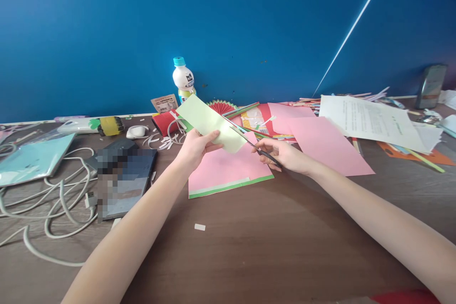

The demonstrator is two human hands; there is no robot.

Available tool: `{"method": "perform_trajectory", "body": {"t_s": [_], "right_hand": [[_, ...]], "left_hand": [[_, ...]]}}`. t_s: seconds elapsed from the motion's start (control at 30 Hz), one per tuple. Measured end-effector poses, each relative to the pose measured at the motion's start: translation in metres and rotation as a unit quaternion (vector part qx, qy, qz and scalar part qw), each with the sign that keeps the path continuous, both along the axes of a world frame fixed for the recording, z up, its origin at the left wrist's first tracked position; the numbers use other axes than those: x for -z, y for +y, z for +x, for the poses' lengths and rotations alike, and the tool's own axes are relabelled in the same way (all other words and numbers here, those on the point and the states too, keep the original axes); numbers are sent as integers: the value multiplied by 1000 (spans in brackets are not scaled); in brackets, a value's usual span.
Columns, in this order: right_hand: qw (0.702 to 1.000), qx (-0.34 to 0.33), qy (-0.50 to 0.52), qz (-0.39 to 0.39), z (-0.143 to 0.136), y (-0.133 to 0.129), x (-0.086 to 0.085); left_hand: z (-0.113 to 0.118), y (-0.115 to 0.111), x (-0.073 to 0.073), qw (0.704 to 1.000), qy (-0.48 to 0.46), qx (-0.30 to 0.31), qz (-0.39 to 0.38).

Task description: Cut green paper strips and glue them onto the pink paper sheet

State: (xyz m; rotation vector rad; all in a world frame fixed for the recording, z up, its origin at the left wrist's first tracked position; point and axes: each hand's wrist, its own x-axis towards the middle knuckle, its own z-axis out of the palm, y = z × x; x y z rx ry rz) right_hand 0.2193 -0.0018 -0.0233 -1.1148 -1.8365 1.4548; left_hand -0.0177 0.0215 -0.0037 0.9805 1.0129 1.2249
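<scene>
Between thumb and fingers, my left hand point(203, 145) pinches a pale green paper point(213, 123), tilted above the table. Black-handled scissors point(265, 153) are in my right hand point(280, 153), their blades at the right edge of the green paper. Beneath both hands lies a pink sheet point(221, 171) with a green strip along its front edge. Another pink sheet point(331, 145) rests to the right of my right hand.
A bottle point(183, 78) stands near the blue wall, beside a red folded paper fan point(221, 107). At left are white cables point(64, 199), a dark tablet-like device point(133, 185) and an earbud case point(137, 131). Printed sheets point(374, 121) lie at right; a small white scrap point(200, 227) is in front.
</scene>
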Motion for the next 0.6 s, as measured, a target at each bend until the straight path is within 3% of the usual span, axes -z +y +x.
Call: {"method": "perform_trajectory", "body": {"t_s": [0.6], "right_hand": [[999,-7,-5,38,0,1,5]], "left_hand": [[16,-15,-6,998,46,31,-27]]}}
